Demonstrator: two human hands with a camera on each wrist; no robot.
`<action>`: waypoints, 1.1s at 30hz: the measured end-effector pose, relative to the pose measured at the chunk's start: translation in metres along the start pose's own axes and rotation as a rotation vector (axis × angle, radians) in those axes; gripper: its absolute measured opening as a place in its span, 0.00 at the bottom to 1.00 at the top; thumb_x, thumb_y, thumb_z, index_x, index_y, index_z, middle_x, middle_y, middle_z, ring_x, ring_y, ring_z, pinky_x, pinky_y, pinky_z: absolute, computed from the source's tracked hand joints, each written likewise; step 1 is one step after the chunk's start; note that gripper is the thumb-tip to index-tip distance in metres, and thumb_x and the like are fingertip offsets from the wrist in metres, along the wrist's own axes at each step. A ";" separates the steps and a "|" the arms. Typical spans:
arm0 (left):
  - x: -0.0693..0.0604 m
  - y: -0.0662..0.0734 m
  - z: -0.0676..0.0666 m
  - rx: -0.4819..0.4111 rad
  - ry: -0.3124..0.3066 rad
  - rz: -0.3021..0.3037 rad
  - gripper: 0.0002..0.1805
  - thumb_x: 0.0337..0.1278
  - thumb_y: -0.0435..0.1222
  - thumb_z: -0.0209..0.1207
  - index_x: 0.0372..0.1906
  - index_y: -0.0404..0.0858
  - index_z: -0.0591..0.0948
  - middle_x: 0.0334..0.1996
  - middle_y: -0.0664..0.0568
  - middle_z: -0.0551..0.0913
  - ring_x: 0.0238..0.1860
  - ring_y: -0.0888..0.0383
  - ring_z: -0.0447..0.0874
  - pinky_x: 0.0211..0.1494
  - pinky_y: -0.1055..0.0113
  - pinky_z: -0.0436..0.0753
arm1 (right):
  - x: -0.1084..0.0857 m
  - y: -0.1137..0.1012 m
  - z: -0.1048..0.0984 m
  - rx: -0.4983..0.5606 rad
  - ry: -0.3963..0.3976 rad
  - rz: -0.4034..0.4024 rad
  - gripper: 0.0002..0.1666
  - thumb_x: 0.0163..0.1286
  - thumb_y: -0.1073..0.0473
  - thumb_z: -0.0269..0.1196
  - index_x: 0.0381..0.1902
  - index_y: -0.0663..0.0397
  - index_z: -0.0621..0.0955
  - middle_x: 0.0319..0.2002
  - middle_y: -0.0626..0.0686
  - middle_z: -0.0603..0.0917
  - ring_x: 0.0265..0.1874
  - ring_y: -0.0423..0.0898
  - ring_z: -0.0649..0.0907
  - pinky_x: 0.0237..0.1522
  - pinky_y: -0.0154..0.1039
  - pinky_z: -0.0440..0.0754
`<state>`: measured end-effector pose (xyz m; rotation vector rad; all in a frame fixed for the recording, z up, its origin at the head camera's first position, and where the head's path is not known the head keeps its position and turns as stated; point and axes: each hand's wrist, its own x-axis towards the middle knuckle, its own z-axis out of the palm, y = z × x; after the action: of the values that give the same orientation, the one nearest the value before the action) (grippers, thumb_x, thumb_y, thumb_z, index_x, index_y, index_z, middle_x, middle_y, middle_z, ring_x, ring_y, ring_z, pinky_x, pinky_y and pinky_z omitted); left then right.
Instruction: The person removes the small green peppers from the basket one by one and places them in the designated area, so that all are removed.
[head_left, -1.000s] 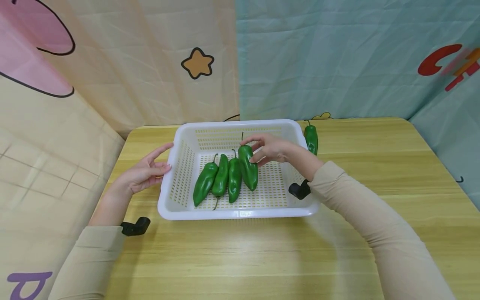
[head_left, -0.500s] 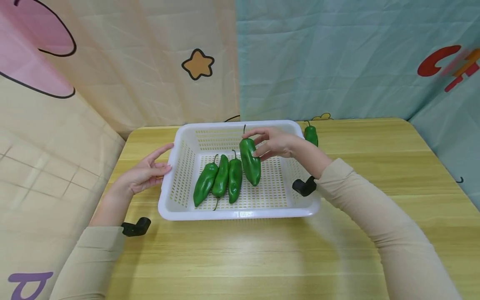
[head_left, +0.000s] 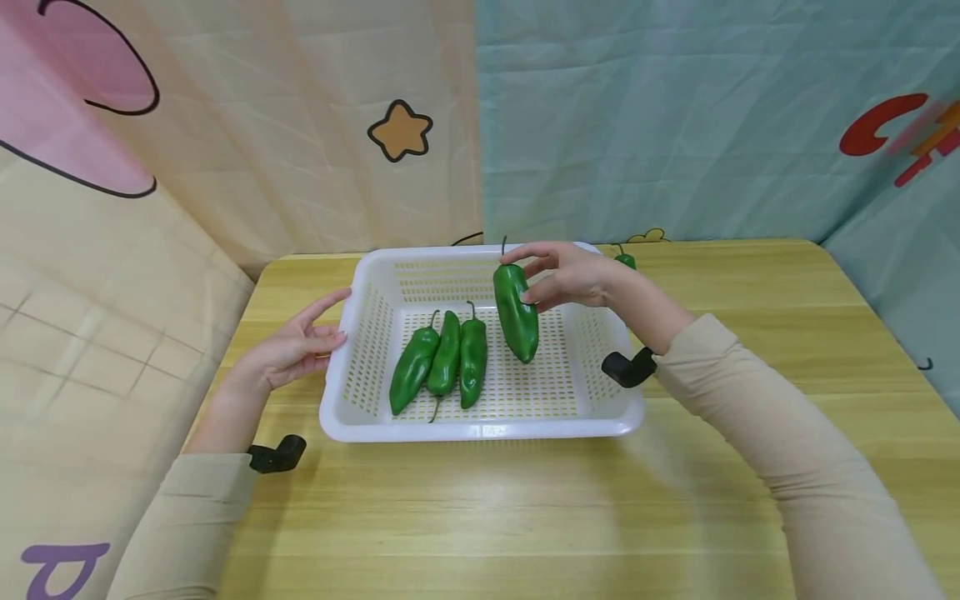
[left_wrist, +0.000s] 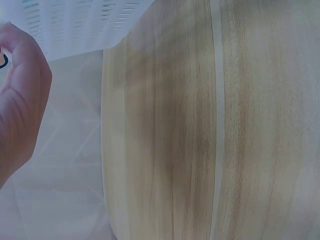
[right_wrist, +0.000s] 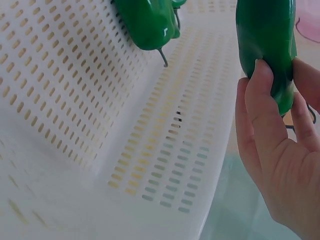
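My right hand (head_left: 573,273) holds a long green pepper (head_left: 516,317) between fingertips and thumb, raised above the floor of a white plastic basket (head_left: 480,431). Its thin stem points up past my index finger. In the right wrist view the fingers wrap one end of the same pepper (right_wrist: 267,35). Three more green peppers lie side by side in the basket: one at left (head_left: 414,369), a middle one (head_left: 446,354) with its stem toward me, and one at right (head_left: 473,362). At the basket's left rim, my left hand (head_left: 296,350) touches the edge with extended index finger and thumb.
Behind the right forearm, the tip of another green pepper (head_left: 626,261) shows on the wooden table (head_left: 465,517), outside the basket. Printed curtains (head_left: 675,125) hang behind the table and at its sides. Each wrist carries a black camera mount (head_left: 628,367).
The right hand has lifted its pepper away from the other three, moving it up and to the right. The left hand stays at the rim. The forearm now covers more of the pepper outside.
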<state>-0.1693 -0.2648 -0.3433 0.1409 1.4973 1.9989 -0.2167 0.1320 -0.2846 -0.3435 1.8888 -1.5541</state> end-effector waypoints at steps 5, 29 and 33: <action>0.000 0.000 0.000 -0.002 -0.004 0.000 0.42 0.64 0.23 0.49 0.74 0.47 0.40 0.39 0.46 0.83 0.41 0.53 0.84 0.43 0.61 0.83 | -0.007 -0.002 -0.007 -0.001 0.005 -0.006 0.35 0.61 0.77 0.57 0.65 0.58 0.65 0.58 0.64 0.66 0.39 0.50 0.81 0.44 0.48 0.82; 0.001 0.001 0.001 -0.006 0.005 -0.006 0.43 0.63 0.23 0.49 0.74 0.47 0.40 0.39 0.46 0.83 0.39 0.53 0.84 0.41 0.63 0.84 | -0.034 -0.005 -0.038 0.012 0.052 -0.016 0.36 0.62 0.76 0.56 0.68 0.58 0.61 0.62 0.63 0.60 0.42 0.51 0.82 0.47 0.49 0.81; 0.000 0.001 0.000 -0.007 0.009 -0.009 0.43 0.63 0.23 0.49 0.74 0.48 0.40 0.39 0.46 0.83 0.39 0.53 0.84 0.41 0.63 0.84 | -0.039 -0.004 -0.042 0.013 0.050 -0.022 0.36 0.62 0.76 0.55 0.68 0.58 0.60 0.62 0.64 0.60 0.42 0.51 0.82 0.47 0.50 0.81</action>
<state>-0.1694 -0.2646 -0.3427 0.1220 1.4946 1.9998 -0.2153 0.1862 -0.2655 -0.3241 1.9182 -1.6025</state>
